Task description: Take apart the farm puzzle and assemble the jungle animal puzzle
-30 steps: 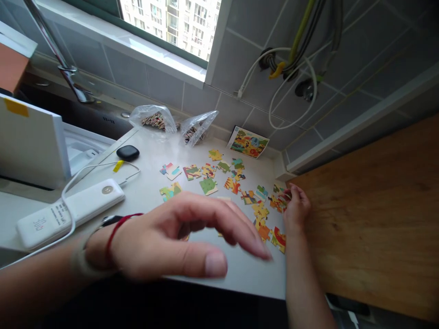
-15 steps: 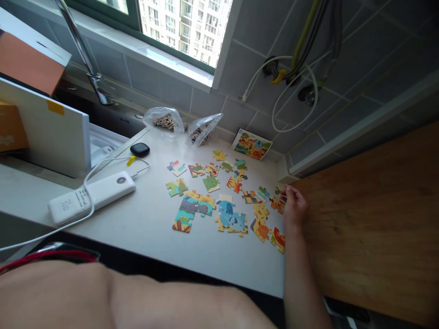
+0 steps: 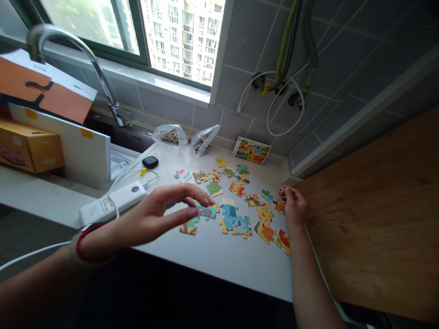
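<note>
My left hand [image 3: 161,212] hovers over the joined hippo puzzle pieces [image 3: 206,212], partly hiding them. Its fingers are stretched out, thumb apart from the forefinger, with nothing in them. At the right end of the counter, my right hand [image 3: 295,204] has its fingertips closed on a small green puzzle piece [image 3: 281,192], mostly hidden by the fingers. An orange puzzle piece [image 3: 279,206] lies just below those fingertips. Between the hands are joined blue elephant pieces [image 3: 236,220], a joined yellow-orange group [image 3: 265,229] and several loose puzzle pieces [image 3: 214,188].
A picture card [image 3: 252,151] leans against the tiled wall. Two clear plastic bags [image 3: 170,136] of pieces stand at the back. A white power bank [image 3: 113,201] with a cable and a black case [image 3: 150,161] lie left. A wooden panel [image 3: 373,214] borders the right side.
My left hand has come in from the lower left and now hangs over the hippo pieces. My right hand stays at the same spot. The view has shifted slightly.
</note>
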{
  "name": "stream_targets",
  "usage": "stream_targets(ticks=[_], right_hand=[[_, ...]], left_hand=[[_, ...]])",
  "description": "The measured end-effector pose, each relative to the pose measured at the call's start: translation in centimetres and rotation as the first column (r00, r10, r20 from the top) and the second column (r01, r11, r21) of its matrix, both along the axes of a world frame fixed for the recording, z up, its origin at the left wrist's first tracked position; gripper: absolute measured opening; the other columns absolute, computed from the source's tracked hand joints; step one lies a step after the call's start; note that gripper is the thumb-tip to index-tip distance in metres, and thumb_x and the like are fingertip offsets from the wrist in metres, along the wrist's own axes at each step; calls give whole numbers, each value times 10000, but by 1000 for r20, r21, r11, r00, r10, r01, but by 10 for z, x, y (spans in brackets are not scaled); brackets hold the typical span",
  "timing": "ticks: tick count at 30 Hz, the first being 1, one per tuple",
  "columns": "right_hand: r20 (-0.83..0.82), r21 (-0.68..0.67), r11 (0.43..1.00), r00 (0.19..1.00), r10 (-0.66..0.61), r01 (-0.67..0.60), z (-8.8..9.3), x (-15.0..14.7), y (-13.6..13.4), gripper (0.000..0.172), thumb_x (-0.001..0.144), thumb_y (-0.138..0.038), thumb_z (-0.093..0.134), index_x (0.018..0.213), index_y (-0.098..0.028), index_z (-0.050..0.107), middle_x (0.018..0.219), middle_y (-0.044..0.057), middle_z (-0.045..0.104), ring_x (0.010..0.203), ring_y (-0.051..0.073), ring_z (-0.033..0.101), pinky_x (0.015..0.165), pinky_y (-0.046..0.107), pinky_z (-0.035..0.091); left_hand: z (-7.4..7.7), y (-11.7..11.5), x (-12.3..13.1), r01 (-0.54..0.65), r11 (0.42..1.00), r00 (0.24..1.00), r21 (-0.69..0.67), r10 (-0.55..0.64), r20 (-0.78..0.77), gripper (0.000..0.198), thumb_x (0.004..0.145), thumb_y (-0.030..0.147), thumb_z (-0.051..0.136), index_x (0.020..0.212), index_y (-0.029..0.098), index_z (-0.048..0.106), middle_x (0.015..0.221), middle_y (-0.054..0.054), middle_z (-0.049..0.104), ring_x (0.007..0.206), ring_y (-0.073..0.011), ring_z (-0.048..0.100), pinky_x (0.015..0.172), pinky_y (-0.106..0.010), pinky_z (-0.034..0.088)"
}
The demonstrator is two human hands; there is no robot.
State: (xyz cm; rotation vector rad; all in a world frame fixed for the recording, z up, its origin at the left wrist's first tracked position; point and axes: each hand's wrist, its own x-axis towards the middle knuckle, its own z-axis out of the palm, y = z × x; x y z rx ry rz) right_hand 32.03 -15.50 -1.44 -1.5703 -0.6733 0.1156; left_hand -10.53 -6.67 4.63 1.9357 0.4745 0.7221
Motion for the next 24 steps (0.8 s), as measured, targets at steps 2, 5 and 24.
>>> stream_targets(ticks=[2,5,24], right_hand=[[-5,-9,1000,1000,13,-13,-1,-4,1,478,728,-625,753,877,-171,754,675,25,681,613,173,640,583,291,521],[3,-35,998,999,44,-44,-3,-9,3,477,739,-626,748,889,-173,765,677,34,694,611,186,647,571,299,529],[-47,0,991,990,132,-132,-24,-10,13,434,733,-614,748,829,-192,779,637,27,697,611,202,626,625,335,516]], left_hand=[[14,17,-6,-125,985,980,123,142,-141,295,978,428,610,1188,244,705,1199,-87,735,1119,-271,697,954,-415,597],[-5,41,0,-178,935,914,307,272,-301,333,937,423,622,1200,228,681,1205,-87,732,1111,-283,697,1014,-453,561],[-17,150,141,253,851,725,460,148,-672,436,874,239,730,1302,185,667,1299,-108,710,1127,-249,693,1011,-327,525]])
